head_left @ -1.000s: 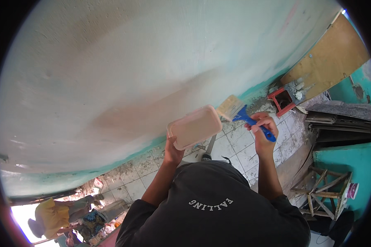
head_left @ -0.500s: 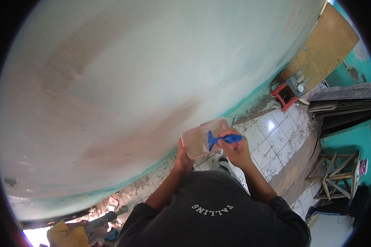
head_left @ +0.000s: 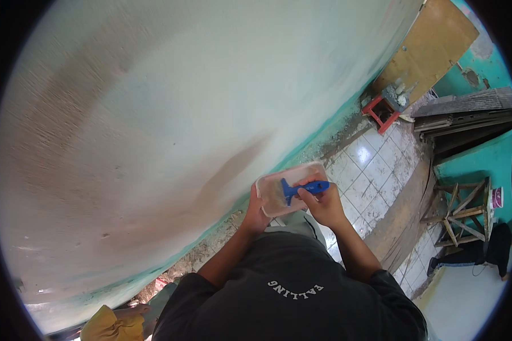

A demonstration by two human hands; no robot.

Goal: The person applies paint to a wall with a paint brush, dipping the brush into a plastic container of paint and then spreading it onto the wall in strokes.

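Note:
My left hand grips the left side of a clear, shallow plastic tub, keeping it tilted in front of my body. Some pale stuff coats the inside of the tub. In my right hand is a paintbrush, its blue handle pinched between thumb and fingers. The wide brush head points left and rests inside the tub; its light bristles blend with the contents. A large pale wall with brownish damp-looking patches rises just beyond the tub.
A red stool stands by the wall, near a brown board. Stacked grey sheets and a wooden trestle lie right. Tiled floor is dirty. One person is lower left, another far right.
The view has shifted a little, moving the stool and trestle in the picture. The brush head has moved slightly lower left within the tub; both hands keep their holds.

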